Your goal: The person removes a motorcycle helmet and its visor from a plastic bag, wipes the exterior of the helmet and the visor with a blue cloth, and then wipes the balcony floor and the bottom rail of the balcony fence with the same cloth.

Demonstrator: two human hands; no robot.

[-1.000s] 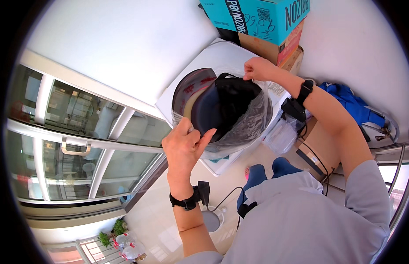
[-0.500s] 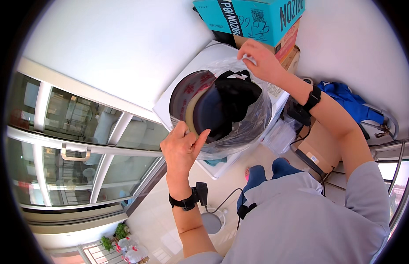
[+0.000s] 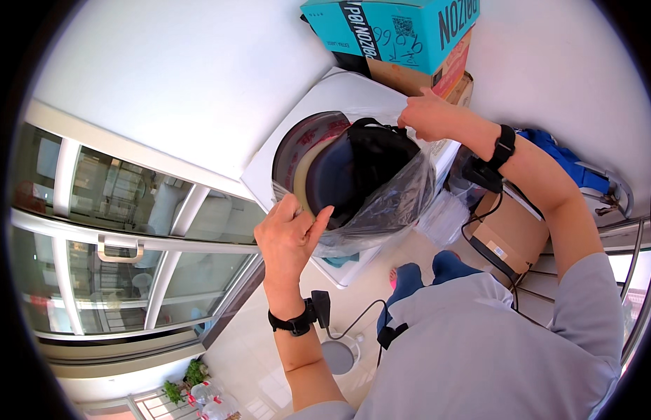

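Observation:
A clear plastic bag (image 3: pixel 402 213) lies on top of a white, box-shaped appliance (image 3: pixel 332 94). In its mouth are a black cloth thing (image 3: pixel 388 157) with a strap, a dark curved piece like a cap brim (image 3: pixel 330 178), a cream curved edge and a greyish curved piece (image 3: pixel 290 150) with red marks. My left hand (image 3: pixel 287 234) is closed on the bag's near left rim, thumb sticking out. At the far right rim, my right hand (image 3: pixel 427 117) has its fingers pinched together on the plastic, close beside the black cloth thing.
A turquoise box (image 3: pixel 388 38) stands on cardboard boxes at the back. To the right are a blue cloth thing (image 3: pixel 549 154) and an open cardboard box (image 3: pixel 511 231). A sliding glass door (image 3: pixel 115 189) is at the left. A cable runs from each wrist's black band.
My right hand has come down and slightly right, from raised above the far rim to beside the black cloth thing. The bag's right side is pulled tauter. My left hand stays put.

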